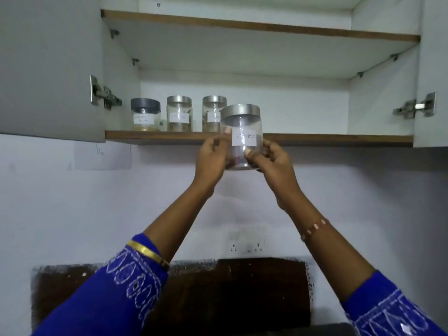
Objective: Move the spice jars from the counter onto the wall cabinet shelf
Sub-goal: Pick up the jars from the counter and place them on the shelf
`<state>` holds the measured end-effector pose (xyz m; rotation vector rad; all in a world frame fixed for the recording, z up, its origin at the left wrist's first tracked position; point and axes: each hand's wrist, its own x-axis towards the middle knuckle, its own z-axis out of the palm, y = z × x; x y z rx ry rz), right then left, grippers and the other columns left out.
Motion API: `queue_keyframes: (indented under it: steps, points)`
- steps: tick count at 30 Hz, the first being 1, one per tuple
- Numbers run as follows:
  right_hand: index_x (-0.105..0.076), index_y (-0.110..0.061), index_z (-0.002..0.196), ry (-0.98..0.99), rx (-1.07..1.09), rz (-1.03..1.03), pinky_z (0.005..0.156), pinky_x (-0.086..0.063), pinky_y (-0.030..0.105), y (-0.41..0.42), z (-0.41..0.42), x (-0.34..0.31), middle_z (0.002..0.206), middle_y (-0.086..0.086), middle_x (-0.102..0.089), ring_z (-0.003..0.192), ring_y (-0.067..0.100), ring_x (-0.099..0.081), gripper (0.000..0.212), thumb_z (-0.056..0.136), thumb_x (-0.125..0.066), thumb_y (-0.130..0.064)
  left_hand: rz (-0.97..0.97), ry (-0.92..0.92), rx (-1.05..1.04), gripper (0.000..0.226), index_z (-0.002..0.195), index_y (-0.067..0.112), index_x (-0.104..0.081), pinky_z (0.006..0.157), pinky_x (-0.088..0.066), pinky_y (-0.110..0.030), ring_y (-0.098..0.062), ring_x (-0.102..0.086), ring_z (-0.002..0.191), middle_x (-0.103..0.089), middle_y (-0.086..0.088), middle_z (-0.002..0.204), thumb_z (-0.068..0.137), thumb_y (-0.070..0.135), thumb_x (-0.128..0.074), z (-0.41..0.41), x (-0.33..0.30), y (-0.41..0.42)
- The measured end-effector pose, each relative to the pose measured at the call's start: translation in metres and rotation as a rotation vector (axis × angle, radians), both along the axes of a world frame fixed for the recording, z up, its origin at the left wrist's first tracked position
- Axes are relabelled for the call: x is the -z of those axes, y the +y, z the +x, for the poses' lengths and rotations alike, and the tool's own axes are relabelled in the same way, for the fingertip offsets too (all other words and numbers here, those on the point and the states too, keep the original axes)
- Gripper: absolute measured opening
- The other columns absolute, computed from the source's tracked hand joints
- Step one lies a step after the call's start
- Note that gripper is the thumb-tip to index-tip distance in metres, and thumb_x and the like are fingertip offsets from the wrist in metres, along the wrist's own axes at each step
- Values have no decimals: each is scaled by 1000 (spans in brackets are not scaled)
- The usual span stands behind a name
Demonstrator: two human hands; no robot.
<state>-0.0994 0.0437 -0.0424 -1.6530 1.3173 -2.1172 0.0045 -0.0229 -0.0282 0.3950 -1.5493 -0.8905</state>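
Head view: both arms reach up toward the open wall cabinet. The left hand and the right hand are clamped together on a clear jar, one hand on each side, thumbs pressed on its front face. This jar has a brushed metal lid and a white paper label with handwriting too blurred to read; a little dark material sits at its bottom. It is held in the air in front of the lower shelf, its base below the shelf's brown front edge and its lid above that edge, so it does not rest on the shelf.

On the lower shelf, to the left of the held jar, three jars stand upright in a row. Farthest left is a dark-lidded jar with pale powder at its bottom. Next to it is a metal-lidded jar, and then a second metal-lidded jar, partly hidden behind the held jar. Each carries a white label. The shelf to the right of the held jar is bare.

Above is an upper shelf. The cabinet doors stand open at both sides, with metal hinges showing. Below the held jar, on the wall, is a white socket plate. The sleeves are blue with white stitching.
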Motion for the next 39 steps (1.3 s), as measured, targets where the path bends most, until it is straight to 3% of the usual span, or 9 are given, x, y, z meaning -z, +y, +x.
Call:
queue_keyframes:
  steps: [4,7,12,14,20,26,30,35,39]
  points:
    - [-40,-12,134,36,71,-53,71,-48,15,-21,-22,-43,113,10,-60,98,20,-61,52,87,-62,-20,-83,-33,-73,37,109,15,-50,86,-55,-37,-18,-63,96,-61,-3,104,89,46,-53,-18,-50,-20]
    - [-39,-14,134,85,161,-59,81,-48,25,-40,-38,-70,116,10,-59,103,23,-62,54,86,-62,-26,-128,-97,-93,38,118,12,-52,94,-51,-42,-24,-62,105,-62,-11,112,91,39,-52,-34,-76,-38]
    - [-40,-8,133,208,264,-22,59,-39,6,-65,-64,-90,79,-13,-46,72,5,-51,48,90,-57,-21,-131,-226,-81,46,136,7,-40,103,-44,-42,-26,-55,112,-56,-12,113,95,24,-49,-61,-90,-64]
    - [-43,-5,129,262,300,16,53,-38,5,-77,-73,-93,85,-7,-51,71,7,-51,46,89,-58,-20,-127,-257,-97,48,138,8,-38,103,-45,-44,-27,-57,112,-59,-15,115,94,23,-50,-68,-90,-76]
    - [-35,-4,129,358,368,164,71,-38,26,-105,-103,-105,121,15,-56,107,28,-55,56,85,-63,-26,-112,-356,-171,54,137,15,-39,92,-52,-42,-30,-62,106,-62,-13,107,88,22,-61,-84,-100,-108]
    - [-38,0,126,492,540,279,79,-39,30,-133,-119,-111,127,17,-53,116,32,-52,56,84,-64,-26,-180,-542,-363,67,140,11,-37,100,-46,-38,-27,-57,115,-57,-14,130,81,14,-68,-102,-108,-127]
    - [-44,-1,122,510,559,333,75,-34,27,-145,-128,-118,125,16,-55,114,30,-52,47,84,-63,-20,-125,-577,-305,62,140,11,-38,86,-46,-31,-23,-59,96,-62,-17,116,84,4,-61,-105,-111,-130]
    - [-49,-3,123,577,522,427,86,-42,31,-150,-132,-124,128,15,-55,115,30,-53,41,85,-59,-16,-68,-678,-364,49,133,3,-42,94,-46,-36,-29,-58,107,-58,-14,109,86,4,-54,-108,-114,-133]
    - [-48,-9,81,629,522,459,76,-38,28,-153,-131,-123,97,12,-56,90,27,-50,12,84,-56,-16,-69,-734,-434,49,135,3,-39,103,-44,-40,-29,-55,114,-54,-14,120,87,5,-49,-110,-116,-137]
